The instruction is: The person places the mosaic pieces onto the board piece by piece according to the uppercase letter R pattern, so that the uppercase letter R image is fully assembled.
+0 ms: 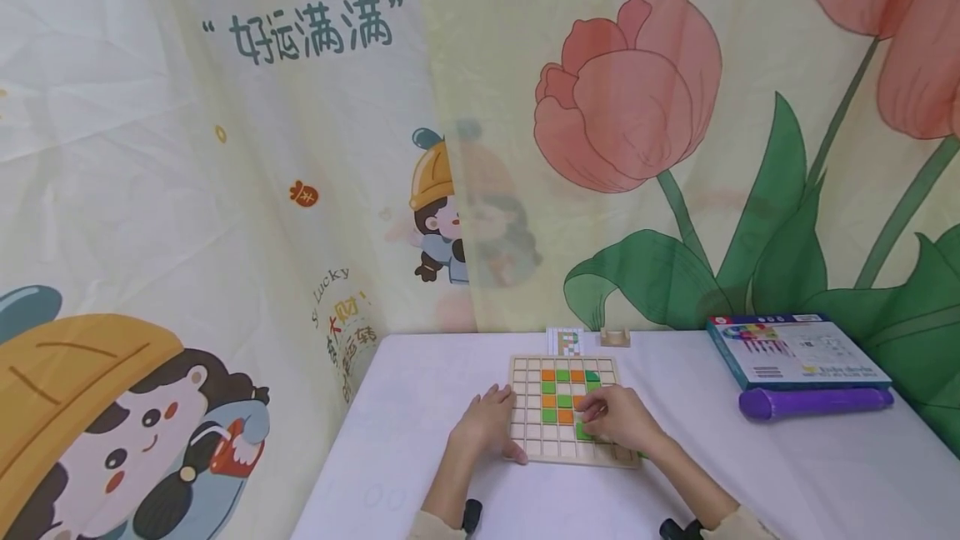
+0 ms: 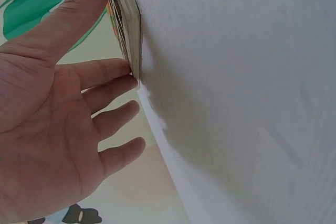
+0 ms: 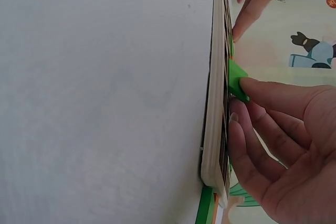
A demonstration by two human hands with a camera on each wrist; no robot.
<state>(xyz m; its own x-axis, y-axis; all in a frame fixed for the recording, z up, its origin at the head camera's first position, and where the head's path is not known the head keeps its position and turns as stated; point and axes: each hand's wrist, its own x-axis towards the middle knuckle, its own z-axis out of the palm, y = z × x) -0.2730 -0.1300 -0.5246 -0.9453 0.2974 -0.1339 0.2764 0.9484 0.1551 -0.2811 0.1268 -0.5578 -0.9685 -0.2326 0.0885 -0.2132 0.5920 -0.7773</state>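
Note:
A wooden grid board (image 1: 525, 432) lies on the table, with several orange and green tiles (image 1: 564, 376) set in its squares. My left hand (image 1: 487, 421) rests along the board's left side, its fingers loosely extended against the edge and its thumb near the front corner. In the left wrist view, that hand's fingertips (image 2: 126, 66) touch the board's edge. My right hand (image 1: 618, 417) is over the right half of the board. Its thumb and fingers pinch a green tile (image 3: 237, 80), tilted at the grid surface. The right hand hides some squares in the head view.
Behind the board are a pattern card (image 1: 566, 342) and a small wooden holder (image 1: 615, 337). A flat box (image 1: 802, 352) and a purple cylinder (image 1: 816, 403) lie at the far right. Green and orange pieces (image 3: 206, 205) sit beside the board's right edge. A printed curtain (image 1: 480, 107) hangs behind the table.

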